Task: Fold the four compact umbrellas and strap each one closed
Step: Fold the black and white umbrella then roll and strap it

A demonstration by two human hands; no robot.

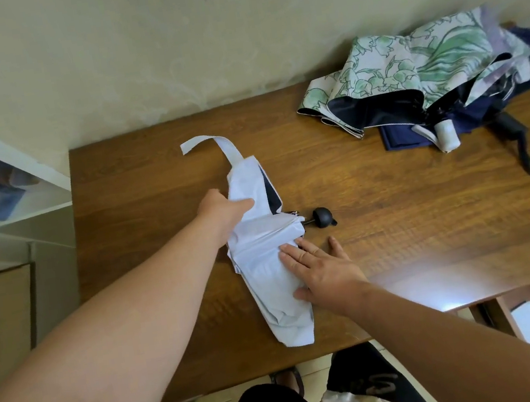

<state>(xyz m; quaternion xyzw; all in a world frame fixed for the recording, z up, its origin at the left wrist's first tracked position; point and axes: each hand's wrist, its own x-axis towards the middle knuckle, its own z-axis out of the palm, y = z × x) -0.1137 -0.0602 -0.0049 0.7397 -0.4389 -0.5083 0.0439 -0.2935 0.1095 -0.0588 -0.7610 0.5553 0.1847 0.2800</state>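
Flat and straight-fingered, the right hand (pixel 322 271) presses the near folds of a pale blue umbrella (pixel 268 269) lying on the wooden table (pixel 432 227), while the left hand (pixel 223 210) grips its farther folds. Its black handle (pixel 322 217) points right and its strap (pixel 211 147) trails away. Farther right, a floral umbrella (pixel 409 69) lies heaped unfolded over a navy umbrella (pixel 402 139).

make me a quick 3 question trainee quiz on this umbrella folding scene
1. True or false: the strap of the white umbrella is already wrapped closed.
2. Which hand lies flat on the white umbrella? A) left hand B) right hand
3. Fill in: the floral umbrella lies at the table's far ____ corner.

Key: 1. false, it hangs loose. 2. B; the left one grips the fabric. 3. right.
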